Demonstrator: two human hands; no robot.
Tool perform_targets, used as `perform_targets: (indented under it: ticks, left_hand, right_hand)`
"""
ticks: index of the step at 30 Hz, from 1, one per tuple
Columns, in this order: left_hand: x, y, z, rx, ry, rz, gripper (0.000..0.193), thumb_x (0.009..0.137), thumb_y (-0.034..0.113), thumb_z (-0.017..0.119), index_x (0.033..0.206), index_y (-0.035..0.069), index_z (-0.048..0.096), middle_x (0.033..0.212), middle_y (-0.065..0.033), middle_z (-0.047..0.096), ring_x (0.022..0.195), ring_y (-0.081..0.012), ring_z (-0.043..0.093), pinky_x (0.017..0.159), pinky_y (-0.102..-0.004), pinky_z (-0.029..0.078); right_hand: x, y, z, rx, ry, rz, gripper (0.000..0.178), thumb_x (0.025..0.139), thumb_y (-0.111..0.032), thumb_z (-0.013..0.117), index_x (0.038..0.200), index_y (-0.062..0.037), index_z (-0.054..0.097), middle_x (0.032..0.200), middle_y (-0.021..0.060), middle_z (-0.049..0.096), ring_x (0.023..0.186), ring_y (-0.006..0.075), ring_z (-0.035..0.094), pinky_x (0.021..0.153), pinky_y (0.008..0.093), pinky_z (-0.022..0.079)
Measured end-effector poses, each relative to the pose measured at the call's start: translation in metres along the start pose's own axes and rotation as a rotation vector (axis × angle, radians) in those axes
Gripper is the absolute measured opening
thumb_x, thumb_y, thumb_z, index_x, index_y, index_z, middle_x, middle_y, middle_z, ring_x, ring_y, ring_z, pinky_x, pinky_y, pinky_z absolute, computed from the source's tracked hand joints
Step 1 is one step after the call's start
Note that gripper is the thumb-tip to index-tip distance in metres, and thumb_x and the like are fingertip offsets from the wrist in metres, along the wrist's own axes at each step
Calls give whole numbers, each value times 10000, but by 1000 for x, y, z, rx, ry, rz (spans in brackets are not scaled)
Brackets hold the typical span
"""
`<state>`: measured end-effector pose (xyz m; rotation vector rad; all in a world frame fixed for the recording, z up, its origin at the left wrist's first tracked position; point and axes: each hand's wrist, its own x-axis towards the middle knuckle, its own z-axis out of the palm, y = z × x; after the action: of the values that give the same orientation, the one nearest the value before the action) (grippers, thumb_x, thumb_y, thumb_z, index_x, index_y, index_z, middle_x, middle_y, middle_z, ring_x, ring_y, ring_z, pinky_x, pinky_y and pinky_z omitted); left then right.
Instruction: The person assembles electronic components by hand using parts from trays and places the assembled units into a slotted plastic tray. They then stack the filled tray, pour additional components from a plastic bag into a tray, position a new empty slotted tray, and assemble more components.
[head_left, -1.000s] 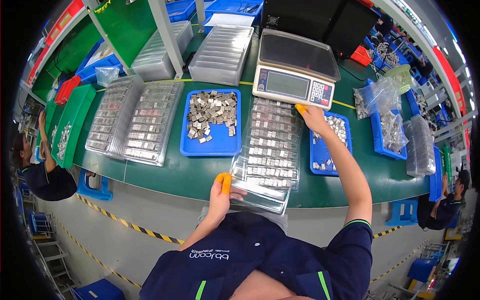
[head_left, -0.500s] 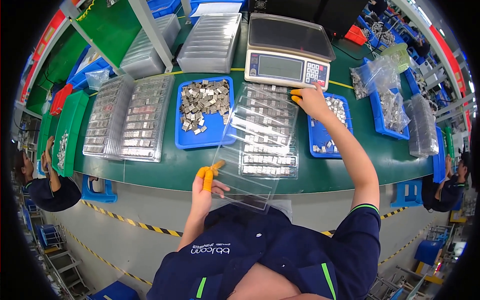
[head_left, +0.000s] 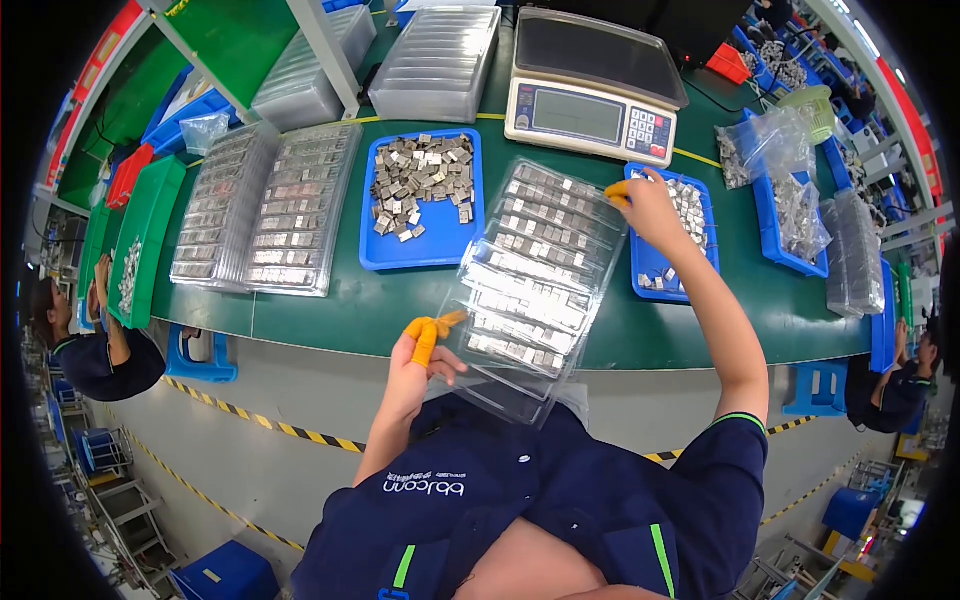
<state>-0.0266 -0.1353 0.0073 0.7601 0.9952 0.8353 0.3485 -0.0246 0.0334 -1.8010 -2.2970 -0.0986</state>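
My left hand (head_left: 412,362), with yellow finger covers, is closed on the left edge of an empty clear plastic tray (head_left: 505,398). This tray lies slanted against a clear tray filled with rows of small metal parts (head_left: 545,270); glare hides how far they overlap. At the filled tray's far right corner, the covered fingers of my right hand (head_left: 648,208) are closed on its edge. To the left is a blue bin (head_left: 375,250) of loose metal parts. A smaller blue bin (head_left: 662,292) with small parts sits beside my right hand.
A weighing scale (head_left: 590,118) stands behind the trays. Stacks of filled trays (head_left: 305,215) are at the left, near a green bin (head_left: 150,225). Stacked clear trays (head_left: 435,65) stand farther back. A blue bin with bagged parts (head_left: 795,235) is at the right. Co-workers sit at both sides.
The filled tray has turned clockwise, its far end shifting right with my right hand. The empty tray still slants from my left hand. The whole view has shifted slightly.
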Motion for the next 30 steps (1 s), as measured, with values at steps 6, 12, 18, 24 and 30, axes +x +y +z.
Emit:
perform_targets:
  ticks: [6,12,18,24,30]
  left_hand:
    - [4,-8,26,-23,6,-69,249,963,156,312,1127,-21,378,1021,-158,545,699,-229,622,508,-256,484]
    - [14,-14,53,-42,-5,-57,274,968,178,302,1136,-30,361,1090,-169,529,738,-214,618,560,-257,492]
    - [19,-10,57,-47,33,-35,277,970,198,299,1142,-8,370,999,-143,557,768,-227,623,598,-270,479]
    - [21,2,52,62,7,6,302,961,177,319,1177,-31,352,880,-172,581,717,-250,640,598,-286,507]
    - [21,-2,39,437,47,154,308,911,156,463,1155,-30,431,730,-140,619,637,-197,635,539,-276,478]
  right_hand:
    - [8,25,-23,1196,-54,458,320,885,-171,428,1048,64,571,934,149,638,895,182,606,805,260,442]
    - [20,-13,-26,528,-153,279,395,729,-272,689,1010,-1,625,933,129,633,789,193,581,731,269,452]
    - [36,-11,6,532,-82,218,384,722,-240,700,1015,-3,625,972,143,625,839,232,586,744,300,469]
    - [42,-13,26,534,-160,286,330,737,-179,672,1011,-1,626,950,156,629,805,247,598,725,306,474]
    - [39,-20,33,526,-37,247,204,736,-84,647,907,27,641,869,183,636,787,284,619,686,342,485]
